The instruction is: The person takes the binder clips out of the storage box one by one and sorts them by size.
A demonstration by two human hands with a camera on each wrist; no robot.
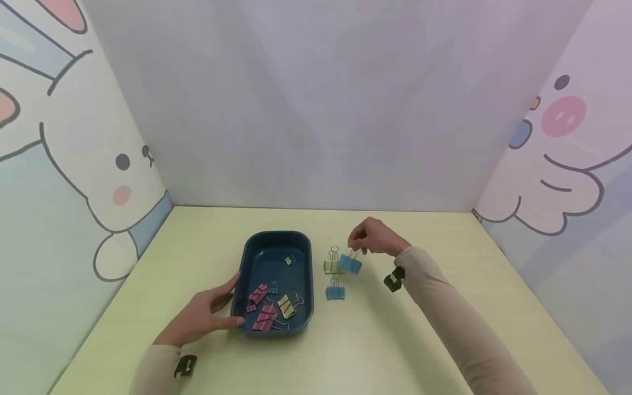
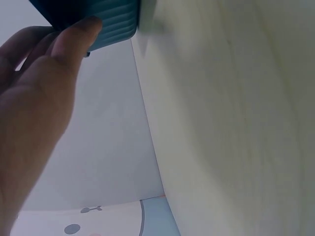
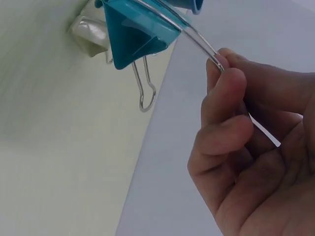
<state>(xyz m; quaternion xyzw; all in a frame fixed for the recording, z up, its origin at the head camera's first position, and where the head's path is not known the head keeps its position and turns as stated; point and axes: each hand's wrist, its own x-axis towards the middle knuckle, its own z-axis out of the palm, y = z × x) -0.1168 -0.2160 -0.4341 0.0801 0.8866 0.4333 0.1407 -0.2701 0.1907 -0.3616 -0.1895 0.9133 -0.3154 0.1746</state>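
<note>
My right hand (image 1: 377, 236) pinches a large blue binder clip (image 1: 350, 264) by a wire handle, thumb against fingertips. In the right wrist view, that blue clip's other handle (image 3: 147, 91) hangs free. Just left of it, a yellow binder clip (image 1: 329, 267) lies on the table, partly covered by the blue one. Below sits a smaller blue binder clip (image 1: 336, 292). With thumb and fingers spread, my left hand (image 1: 202, 312) touches the left side of a dark blue tray (image 1: 309, 274). In the left wrist view the thumb (image 2: 81, 39) rests against the tray's outer wall.
Inside the tray are several pink binder clips (image 1: 266, 317), a yellow one (image 1: 286, 307), a tiny yellow one (image 1: 288, 260) and a tiny blue one (image 1: 274, 288). The pale table (image 1: 395, 351) meets a grey back wall (image 1: 316, 137) and cartoon-printed side walls.
</note>
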